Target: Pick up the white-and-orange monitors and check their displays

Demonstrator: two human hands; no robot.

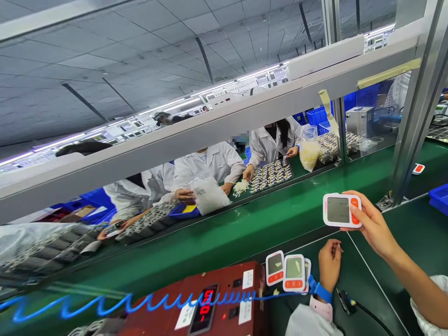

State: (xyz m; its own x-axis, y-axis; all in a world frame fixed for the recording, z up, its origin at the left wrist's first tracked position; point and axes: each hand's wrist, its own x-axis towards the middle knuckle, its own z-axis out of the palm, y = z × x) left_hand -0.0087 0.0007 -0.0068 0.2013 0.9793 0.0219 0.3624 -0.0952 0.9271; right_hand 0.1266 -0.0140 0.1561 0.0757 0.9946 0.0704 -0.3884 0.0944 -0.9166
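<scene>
My right hand [371,224] holds up a small white device [341,210] with a grey screen and orange buttons, above the green belt [266,224]. My left hand [329,263] rests fisted on the dark green mat [360,284], fingers closed, with a blue strap on the wrist [320,289]. Just left of that hand, three more of the white devices [287,270] stand in a row, screens facing me.
A red box with a red digital display [210,303] stands at the front, a blue coiled cord [140,303] running across it. Across the belt, people in white coats handle bags and rows of small parts [271,175]. A metal frame post [416,107] rises at right; a blue bin [439,198] beside it.
</scene>
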